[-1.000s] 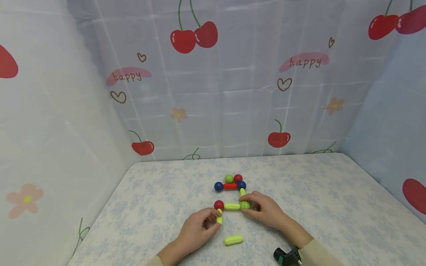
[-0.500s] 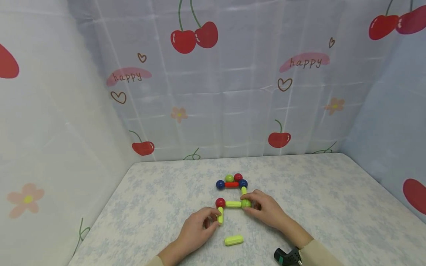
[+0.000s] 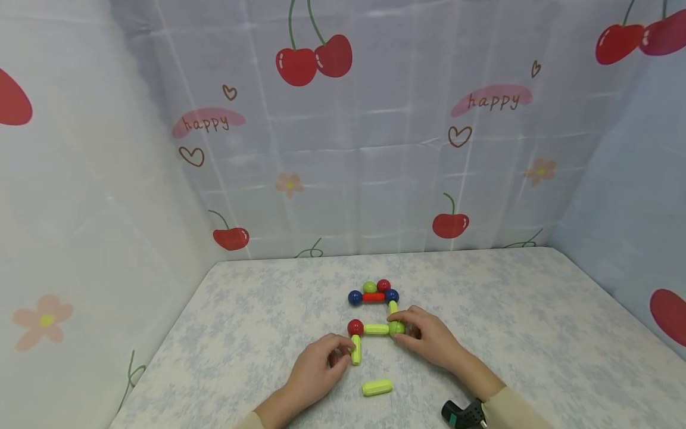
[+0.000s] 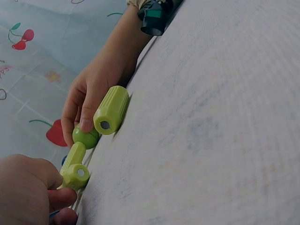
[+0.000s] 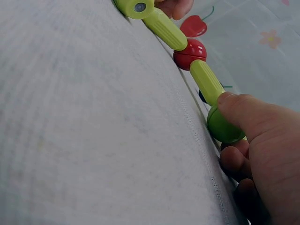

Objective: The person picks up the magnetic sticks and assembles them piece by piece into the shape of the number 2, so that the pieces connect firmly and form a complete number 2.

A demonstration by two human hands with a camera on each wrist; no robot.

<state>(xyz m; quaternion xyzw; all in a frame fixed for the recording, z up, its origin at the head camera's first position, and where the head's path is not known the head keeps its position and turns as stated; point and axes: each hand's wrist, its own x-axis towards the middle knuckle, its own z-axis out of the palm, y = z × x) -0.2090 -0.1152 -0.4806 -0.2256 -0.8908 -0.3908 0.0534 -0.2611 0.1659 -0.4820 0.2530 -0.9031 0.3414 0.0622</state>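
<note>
My right hand (image 3: 431,339) pinches a green magnetic ball (image 3: 396,328) between thumb and fingers. From this ball one yellow-green magnetic rod (image 3: 376,329) runs left to a red ball (image 3: 355,327), and another short rod (image 3: 393,307) runs back to a dark blue ball (image 3: 392,295). A third yellow-green rod (image 3: 356,351) points from the red ball toward the person. Beside that rod's left side is my left hand (image 3: 321,362), its fingers loosely bent and a fingertip touching the rod. In the left wrist view, the rod's magnetic end (image 4: 80,172) shows near the fingers.
One loose yellow-green rod (image 3: 377,387) lies nearer the person. At the back, a red rod (image 3: 373,297) joins the blue ball to a second blue ball (image 3: 355,298). Behind them sit a green ball (image 3: 370,287) and a red ball (image 3: 383,286). A patterned curtain encloses the table.
The chain of rods and balls has shifted slightly away and to the right. The rod by my left hand now shows more fully, with the fingertip at its side instead of over it.
</note>
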